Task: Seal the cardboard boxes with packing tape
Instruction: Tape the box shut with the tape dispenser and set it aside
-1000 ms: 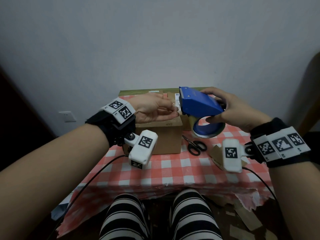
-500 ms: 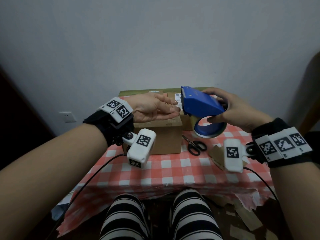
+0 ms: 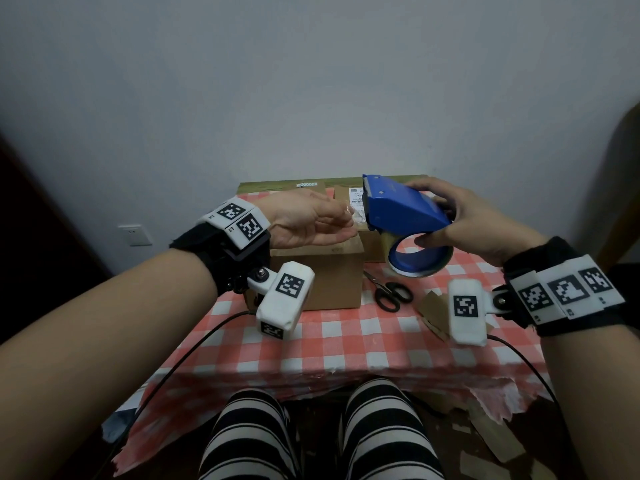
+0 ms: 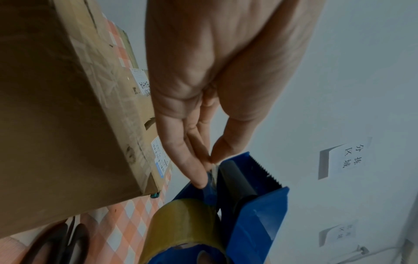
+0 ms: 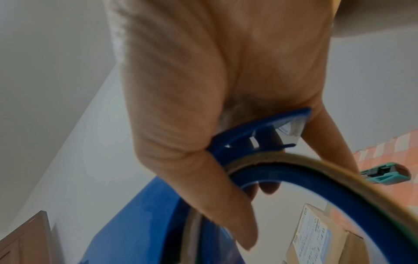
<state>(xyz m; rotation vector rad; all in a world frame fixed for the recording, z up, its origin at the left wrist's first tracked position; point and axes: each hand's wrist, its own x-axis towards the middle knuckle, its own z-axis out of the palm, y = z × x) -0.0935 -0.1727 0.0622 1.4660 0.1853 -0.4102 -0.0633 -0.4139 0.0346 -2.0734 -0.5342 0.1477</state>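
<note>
Left hand now pinches the tape end at the dispenser, which the right hand fingers clamp, ready to pull tape toward the box.

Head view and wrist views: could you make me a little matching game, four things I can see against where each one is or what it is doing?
Things:
1. tape dispenser
2. scissors
3. left hand
4. nearest cardboard box

States:
A. lying on the checked tablecloth
B. pinching the tape end
C. gripped by the right hand
D. standing below the left hand

Pairs: 1-C, 2-A, 3-B, 4-D
</note>
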